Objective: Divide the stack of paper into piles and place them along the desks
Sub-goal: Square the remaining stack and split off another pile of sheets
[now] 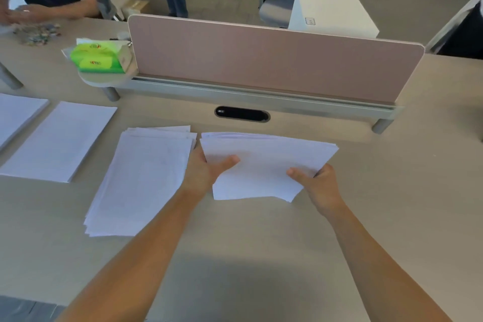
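Head view showed the desk (261,256) with three piles (60,141) in a row from far left to centre, long axes running near to far. Just right of the last pile (141,180), a sheaf (264,165) lay crosswise, long axis left to right. The left hand (206,167) pinched its left edge and the right hand (321,185) its near-right corner, thumbs on top. Its spot probably lay rightward.

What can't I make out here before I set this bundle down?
Far-left pile: head view, cut off by the left frame edge.
Fingers of left hand and right hand: head view, hidden under the held bundle.
Coloured bits, top left: head view, blurred and too small to identify.
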{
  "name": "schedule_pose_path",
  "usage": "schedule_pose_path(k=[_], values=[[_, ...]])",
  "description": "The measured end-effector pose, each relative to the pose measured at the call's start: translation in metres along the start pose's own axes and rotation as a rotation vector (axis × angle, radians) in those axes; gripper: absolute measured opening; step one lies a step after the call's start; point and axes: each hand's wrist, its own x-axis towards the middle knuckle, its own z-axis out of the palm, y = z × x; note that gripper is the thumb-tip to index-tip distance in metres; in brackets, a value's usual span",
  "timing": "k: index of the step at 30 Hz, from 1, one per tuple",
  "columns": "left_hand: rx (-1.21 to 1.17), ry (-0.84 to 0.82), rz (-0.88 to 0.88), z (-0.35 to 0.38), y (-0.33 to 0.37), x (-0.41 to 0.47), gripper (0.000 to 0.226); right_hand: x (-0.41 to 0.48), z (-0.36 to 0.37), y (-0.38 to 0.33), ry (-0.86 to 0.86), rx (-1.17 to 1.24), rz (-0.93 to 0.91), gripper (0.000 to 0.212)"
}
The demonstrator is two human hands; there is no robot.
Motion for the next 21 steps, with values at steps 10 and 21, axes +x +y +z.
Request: schedule_pose_path(k=[10, 21], values=[[-0.053, 0.015, 0.024, 0.008, 0.001, -0.003, 0.037, 0.003, 0.000, -0.010, -0.025, 0.064, -0.006, 0.018], [-0.127, -0.045, -0.041, 0.015, -0.012, 0.002, 0.022, 0.015, -0.002, -0.008, -0.045, 0.093, 0.002, 0.019]])
